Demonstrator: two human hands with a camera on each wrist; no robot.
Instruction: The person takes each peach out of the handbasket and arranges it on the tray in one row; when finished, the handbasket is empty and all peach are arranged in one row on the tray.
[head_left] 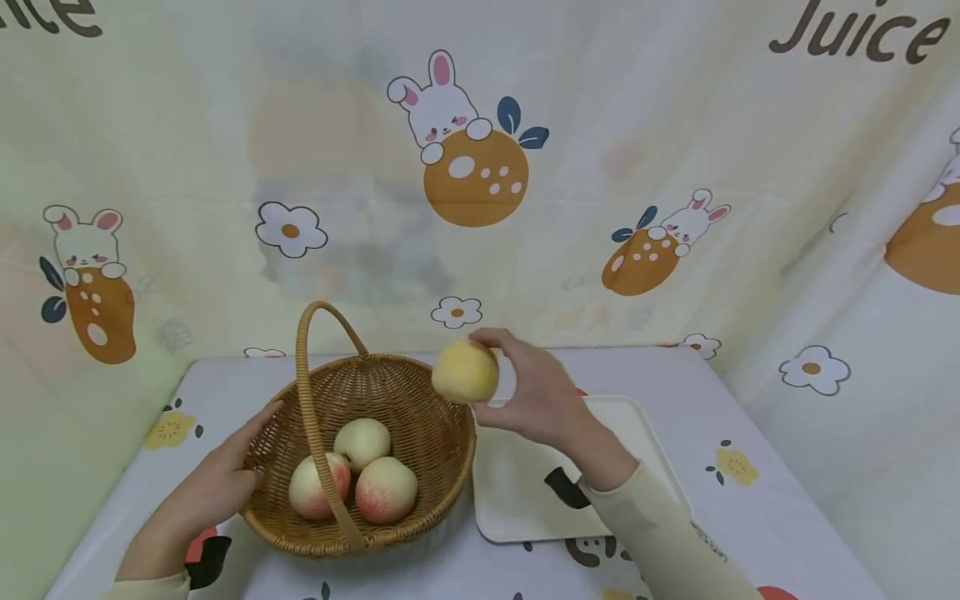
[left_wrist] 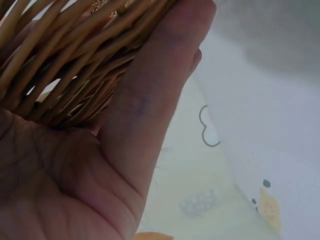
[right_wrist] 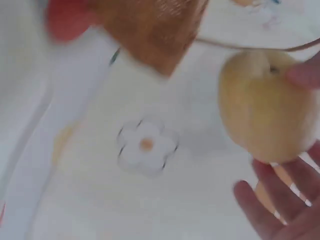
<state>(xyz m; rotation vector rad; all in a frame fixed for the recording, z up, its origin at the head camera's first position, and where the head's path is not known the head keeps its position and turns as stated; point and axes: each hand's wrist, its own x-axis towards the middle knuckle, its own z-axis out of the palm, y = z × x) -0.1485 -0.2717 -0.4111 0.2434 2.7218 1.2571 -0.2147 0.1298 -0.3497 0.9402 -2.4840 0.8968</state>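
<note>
My right hand holds a yellow peach between thumb and fingers, raised over the right rim of a wicker basket. In the right wrist view, the peach shows a small stem hollow, and some fingers spread below it. Inside the basket are three peaches: a pale one at the back and two blushed red, one left and one right. My left hand rests against the basket's left side with an extended finger along the rim; the wicker hides part of that hand.
The basket's tall arched handle rises over its opening. To the right lies a white tray, partly covered by my right forearm. A patterned cloth covers the table, and a printed curtain hangs behind.
</note>
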